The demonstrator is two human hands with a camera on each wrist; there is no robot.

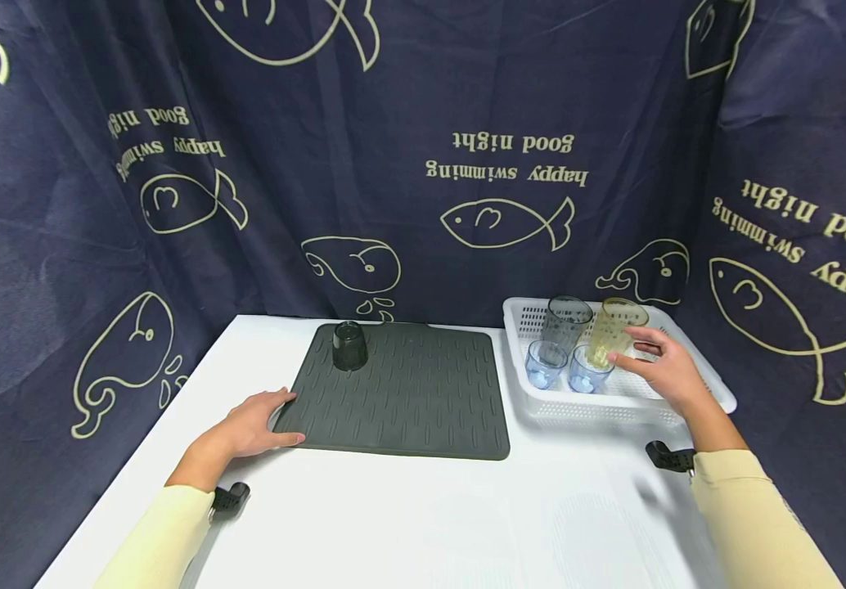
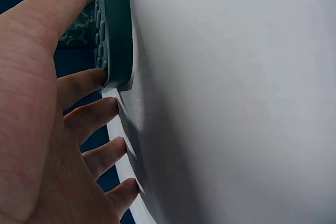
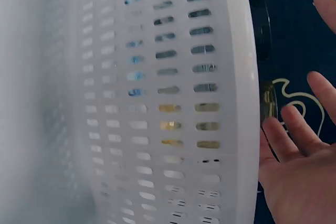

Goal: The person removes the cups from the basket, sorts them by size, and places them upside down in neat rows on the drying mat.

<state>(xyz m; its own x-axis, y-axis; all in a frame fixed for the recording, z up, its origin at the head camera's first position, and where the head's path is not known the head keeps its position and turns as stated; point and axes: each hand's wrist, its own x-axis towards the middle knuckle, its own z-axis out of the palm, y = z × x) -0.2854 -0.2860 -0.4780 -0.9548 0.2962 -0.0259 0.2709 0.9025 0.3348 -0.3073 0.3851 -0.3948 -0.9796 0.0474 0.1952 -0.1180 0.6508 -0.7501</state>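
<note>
Yellow glass [image 1: 609, 329], upright in white basket [image 1: 600, 409]: just left of right hand [image 1: 660, 368] (nearer one), fingers parted, contact unclear. Left hand [image 1: 249, 425]: fingers spread, at grey mat [image 1: 416, 393].

I'm seeing a dark grey rectangular rubbery mat [image 1: 416, 397] looking matt, rough with raised ribs. White perforated plastic basket [image 1: 578, 406] is showing smooth satin. Tall yellow-tinted glassy tumbler [image 1: 605, 334] and short black tumbler [image 1: 350, 352] are reading smooth, glossy. Navy printed cloth curtain [image 1: 371, 164] is looking matt; white tabletop [image 1: 393, 523], smooth.
</note>
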